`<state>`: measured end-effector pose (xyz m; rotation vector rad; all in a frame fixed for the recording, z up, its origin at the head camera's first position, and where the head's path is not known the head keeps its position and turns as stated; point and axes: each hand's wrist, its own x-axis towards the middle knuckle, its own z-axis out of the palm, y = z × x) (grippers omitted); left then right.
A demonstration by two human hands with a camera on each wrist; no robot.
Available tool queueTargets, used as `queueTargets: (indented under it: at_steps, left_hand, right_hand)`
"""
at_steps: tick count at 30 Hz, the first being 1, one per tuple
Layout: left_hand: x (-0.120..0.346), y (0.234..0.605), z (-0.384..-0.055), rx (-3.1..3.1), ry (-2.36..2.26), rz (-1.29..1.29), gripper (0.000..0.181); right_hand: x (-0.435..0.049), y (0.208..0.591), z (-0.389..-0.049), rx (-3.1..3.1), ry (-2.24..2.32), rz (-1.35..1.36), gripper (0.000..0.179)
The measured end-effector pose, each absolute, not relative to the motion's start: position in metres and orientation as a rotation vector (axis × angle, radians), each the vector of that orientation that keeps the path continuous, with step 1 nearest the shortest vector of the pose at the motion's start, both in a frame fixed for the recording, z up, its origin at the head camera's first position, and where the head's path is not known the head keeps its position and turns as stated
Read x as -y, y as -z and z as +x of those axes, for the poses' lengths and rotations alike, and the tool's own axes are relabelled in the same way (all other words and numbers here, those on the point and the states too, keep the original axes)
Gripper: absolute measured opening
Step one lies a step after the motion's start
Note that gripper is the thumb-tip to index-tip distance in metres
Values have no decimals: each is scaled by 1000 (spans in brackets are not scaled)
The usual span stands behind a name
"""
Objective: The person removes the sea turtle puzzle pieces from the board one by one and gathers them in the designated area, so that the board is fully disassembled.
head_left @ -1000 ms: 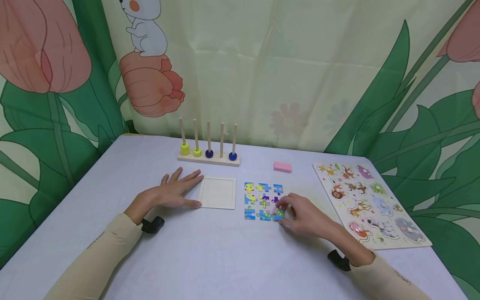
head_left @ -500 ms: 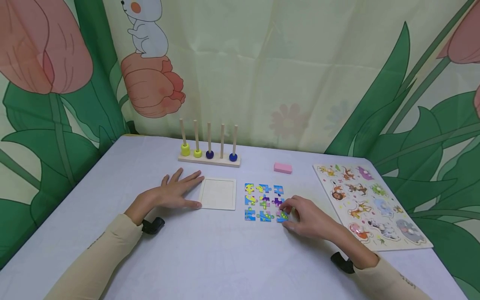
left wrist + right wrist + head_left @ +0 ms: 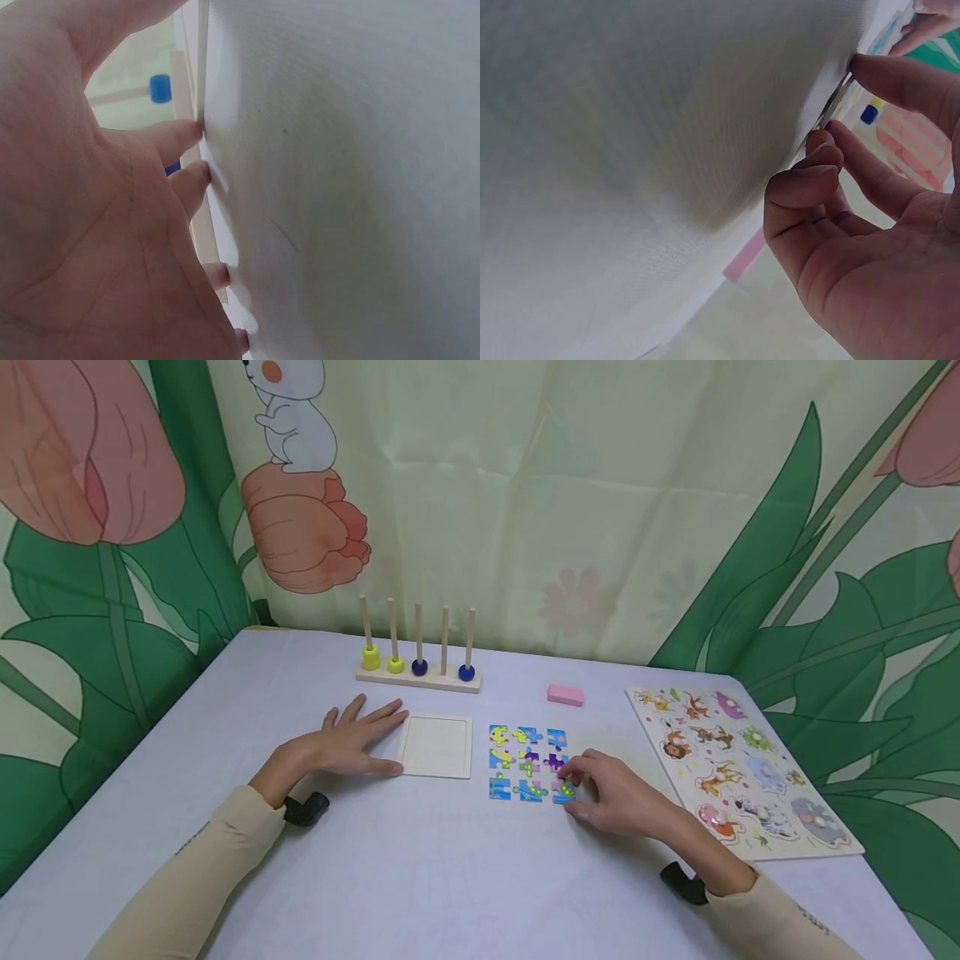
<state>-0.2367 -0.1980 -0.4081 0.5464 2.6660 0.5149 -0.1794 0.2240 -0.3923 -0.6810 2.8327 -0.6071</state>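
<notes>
My left hand point(image 3: 347, 747) lies with spread fingers at the left edge of a shallow wooden frame point(image 3: 437, 747); its fingertips and thumb touch that edge. In the left wrist view the palm point(image 3: 112, 225) faces the camera. Right of the frame, colourful jigsaw pieces point(image 3: 500, 759) lie in rows with small gaps between them. The near right jigsaw piece point(image 3: 564, 791) is pinched between the thumb and index finger of my right hand point(image 3: 611, 793), flat on the table. From the right wrist view, the piece point(image 3: 835, 103) shows as a thin edge between thumb and index finger; the other fingers curl in.
Behind the frame stands a wooden peg stand point(image 3: 420, 680) with yellow and blue beads. A pink block point(image 3: 566, 695) lies behind the jigsaw pieces. At the right is an animal puzzle board point(image 3: 738, 768). A printed curtain point(image 3: 480, 510) hangs at the table's far edge.
My right hand has shifted slightly right with the near right jigsaw piece, widening the gap to its neighbour. During the last half second it has barely moved. The left hand stays in place.
</notes>
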Motion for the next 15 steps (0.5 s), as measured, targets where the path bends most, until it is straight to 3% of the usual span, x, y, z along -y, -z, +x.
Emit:
queueTargets:
  at_steps: [15]
  left_hand:
    - [200, 407, -238, -2661, -512, 541, 99]
  right_hand:
    - [-224, 390, -179, -2819, 647, -687, 33]
